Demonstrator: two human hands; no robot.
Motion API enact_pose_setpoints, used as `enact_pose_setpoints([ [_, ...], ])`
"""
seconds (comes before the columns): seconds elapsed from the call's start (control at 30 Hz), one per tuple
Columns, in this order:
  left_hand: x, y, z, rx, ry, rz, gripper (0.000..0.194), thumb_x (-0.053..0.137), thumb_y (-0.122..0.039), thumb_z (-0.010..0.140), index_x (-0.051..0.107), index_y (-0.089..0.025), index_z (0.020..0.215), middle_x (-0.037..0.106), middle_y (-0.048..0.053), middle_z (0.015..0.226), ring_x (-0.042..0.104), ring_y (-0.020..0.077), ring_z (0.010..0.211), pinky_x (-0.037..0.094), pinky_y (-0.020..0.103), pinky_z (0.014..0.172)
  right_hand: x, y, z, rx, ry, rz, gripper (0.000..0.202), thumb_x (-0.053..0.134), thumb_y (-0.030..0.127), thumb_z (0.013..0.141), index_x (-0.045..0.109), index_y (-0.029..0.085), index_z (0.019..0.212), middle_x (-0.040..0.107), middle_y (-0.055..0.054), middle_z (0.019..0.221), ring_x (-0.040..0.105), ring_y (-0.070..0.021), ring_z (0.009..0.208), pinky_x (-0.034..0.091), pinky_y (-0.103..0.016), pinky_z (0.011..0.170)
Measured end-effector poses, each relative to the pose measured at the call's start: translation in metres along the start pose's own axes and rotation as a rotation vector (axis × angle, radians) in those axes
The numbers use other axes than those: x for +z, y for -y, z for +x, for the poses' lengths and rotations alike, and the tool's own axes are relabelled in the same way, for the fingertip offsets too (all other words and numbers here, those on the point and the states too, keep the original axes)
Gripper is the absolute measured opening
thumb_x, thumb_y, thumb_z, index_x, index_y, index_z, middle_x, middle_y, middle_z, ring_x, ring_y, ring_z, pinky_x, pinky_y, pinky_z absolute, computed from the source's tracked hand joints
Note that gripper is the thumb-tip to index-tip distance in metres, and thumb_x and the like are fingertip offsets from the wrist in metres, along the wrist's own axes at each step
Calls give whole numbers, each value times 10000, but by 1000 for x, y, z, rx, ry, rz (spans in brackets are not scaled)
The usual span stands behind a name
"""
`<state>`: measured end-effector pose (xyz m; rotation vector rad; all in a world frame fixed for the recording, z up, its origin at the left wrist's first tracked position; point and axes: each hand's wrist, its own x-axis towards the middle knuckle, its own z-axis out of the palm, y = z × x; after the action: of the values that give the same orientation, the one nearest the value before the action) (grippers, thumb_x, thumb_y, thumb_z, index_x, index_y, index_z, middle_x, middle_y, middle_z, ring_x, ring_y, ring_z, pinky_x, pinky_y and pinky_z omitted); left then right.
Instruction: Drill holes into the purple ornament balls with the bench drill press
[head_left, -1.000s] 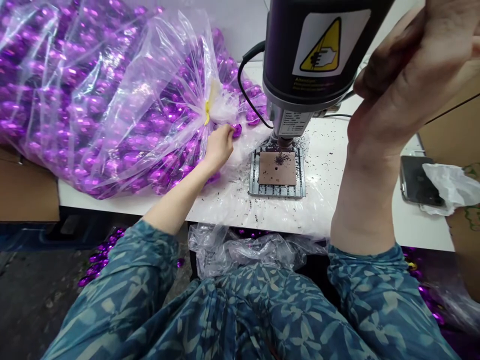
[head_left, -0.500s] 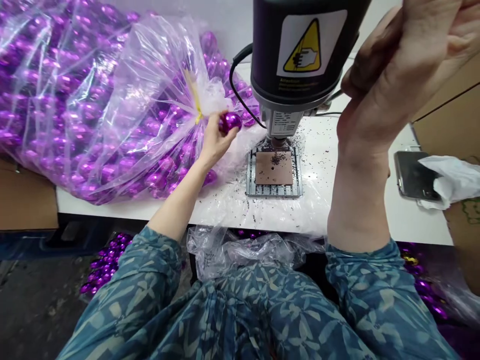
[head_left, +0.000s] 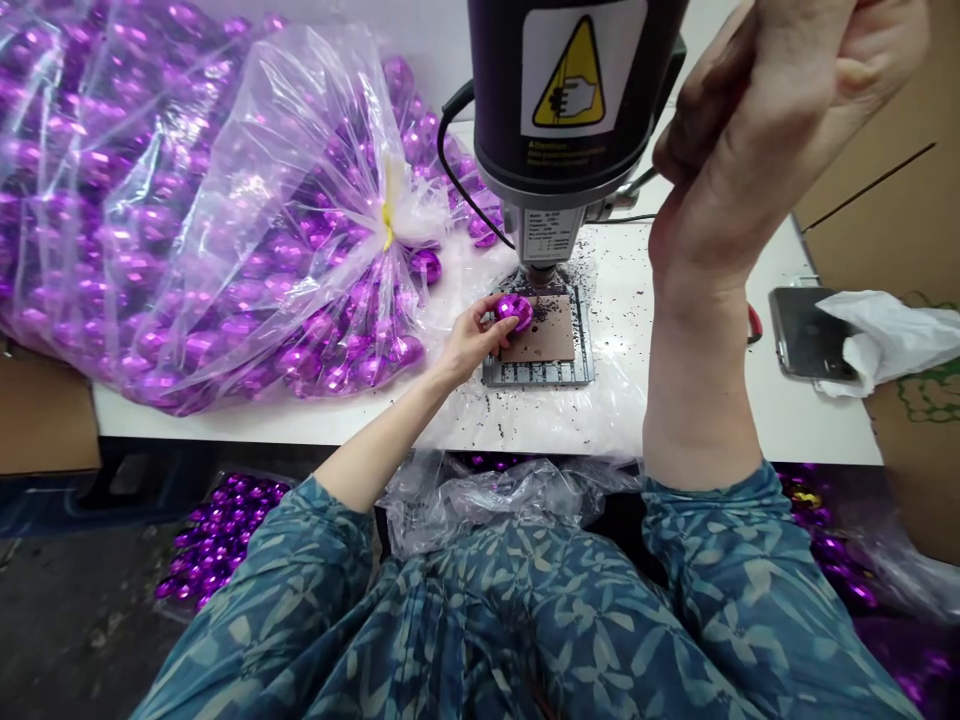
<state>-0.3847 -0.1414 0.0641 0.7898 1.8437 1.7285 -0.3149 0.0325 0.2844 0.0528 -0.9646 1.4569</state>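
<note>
1. One raised right hand (head_left: 757, 140), curled at the drill press's (head_left: 562, 165) lever (head_left: 639, 183); whether gripping, cannot tell. Best worked gently.
2. Purple ball (head_left: 516, 311) pinched in left hand (head_left: 477, 338), thumb against fingers, at brown board's (head_left: 553, 343) far-left corner. Hold steady, fingertips well clear of the spindle (head_left: 541, 274).
3. Brush dark specks (head_left: 553, 306) off the board for even seating.
4. Leave tied bag (head_left: 277, 200) apart, beyond.

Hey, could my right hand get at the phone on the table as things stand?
Probably not without letting go: your right hand seems closed around the lever of the drill press. Otherwise the way looks free: the phone lies right of that forearm, with only crumpled white wrapping overlapping its edge.
</note>
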Motion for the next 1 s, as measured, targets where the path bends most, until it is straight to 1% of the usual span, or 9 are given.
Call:
enact_pose_setpoints([
  [0.17, 5, 5, 10, 61, -28, 81, 613, 880, -503, 843, 672, -227, 1349, 796, 93, 1137, 721, 156, 755, 641, 322, 664, -1, 1, 1, 39, 28, -26, 327, 385, 117, 1014, 406, 207, 700, 295, 113, 404, 312, -10, 358, 135, -185, 423],
  [0.27, 8, 5, 9, 126, -17, 142, 634, 879, -494, 848, 667, -233, 1386, 800, 90, 1124, 742, 186, 830, 653, 343, 721, 0, -1, 2, 7, -9, -15, 352, 376, 120, 1023, 402, 207, 682, 249, 115, 391, 262, -10, 345, 142, -193, 420],
  [0.33, 10, 4, 7, 150, -13, 177, 650, 891, -506, 836, 672, -252, 1393, 798, 66, 1051, 724, 182, 778, 639, 339, 692, 0, -1, 2, 0, 6, -42, 360, 357, 105, 1022, 412, 205, 681, 243, 113, 392, 251, -7, 343, 162, -191, 422],
  [0.5, 16, 2, 1, 154, -28, 234, 645, 893, -517, 830, 677, -265, 1383, 749, 14, 877, 659, 161, 675, 598, 328, 649, -2, 3, 0, 14, 49, -179, 391, 318, 135, 1034, 325, 204, 649, 245, 97, 417, 263, 22, 369, 169, -153, 431],
  [0.57, 20, 2, -1, 177, -53, 292, 627, 909, -481, 814, 689, -263, 1359, 750, 26, 919, 682, 186, 757, 609, 353, 718, -1, 5, 0, 22, 37, -200, 394, 321, 139, 1038, 306, 206, 650, 248, 95, 425, 271, 20, 375, 172, -152, 431],
  [0.67, 26, 0, -2, 245, -106, 402, 609, 941, -411, 775, 706, -249, 1312, 754, 74, 1109, 701, 269, 1053, 605, 423, 915, 0, 5, 0, 50, 11, -220, 446, 326, 149, 1046, 271, 215, 608, 250, 83, 417, 254, 16, 378, 170, -176, 429],
  [0.73, 29, 0, -2, 274, -113, 438, 606, 938, -391, 777, 694, -240, 1311, 740, 94, 1207, 664, 303, 1195, 577, 457, 1008, -2, 5, -1, 31, 31, -206, 430, 338, 150, 1045, 319, 212, 619, 279, 88, 415, 261, 11, 385, 179, -181, 436],
  [0.83, 31, 1, -1, 291, -103, 435, 612, 929, -397, 788, 671, -230, 1317, 732, 105, 1247, 646, 310, 1226, 552, 472, 1050, -7, 8, -9, -64, 85, -148, 354, 370, 137, 1031, 397, 214, 686, 296, 105, 432, 255, -1, 381, 173, -197, 446],
  [1.0, 31, 4, 0, 277, -94, 425, 632, 921, -420, 797, 653, -241, 1340, 719, 106, 1246, 631, 306, 1227, 548, 457, 1037, -19, 18, -33, -150, 167, -155, 378, 476, 175, 1011, 372, 201, 648, 289, 82, 469, 272, -6, 410, 189, -231, 498],
])
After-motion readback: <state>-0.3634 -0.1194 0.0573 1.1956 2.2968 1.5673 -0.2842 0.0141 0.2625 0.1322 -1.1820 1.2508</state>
